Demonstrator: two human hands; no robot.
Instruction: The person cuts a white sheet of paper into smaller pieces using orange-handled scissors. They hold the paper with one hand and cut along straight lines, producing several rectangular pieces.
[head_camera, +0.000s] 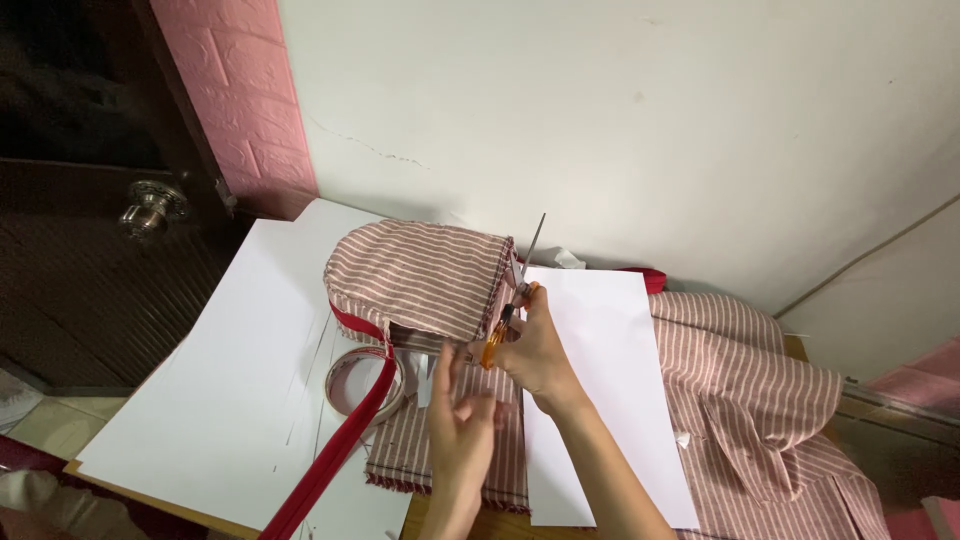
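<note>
White-papered table (200, 400), right hand (535, 350) fingers gripping scissors (515, 295) (blades up), left hand (460, 435) open over striped fabric (420, 275).

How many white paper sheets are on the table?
2 that I can make out: a big sheet on the left under the tape roll, and one right of the right hand. More may be hidden under the striped fabric.

Matt striped woven cloth (425, 275); smooth white paper sheet (600, 380); scissors (515, 295) with metal blades, glossy orange plastic handles.
</note>
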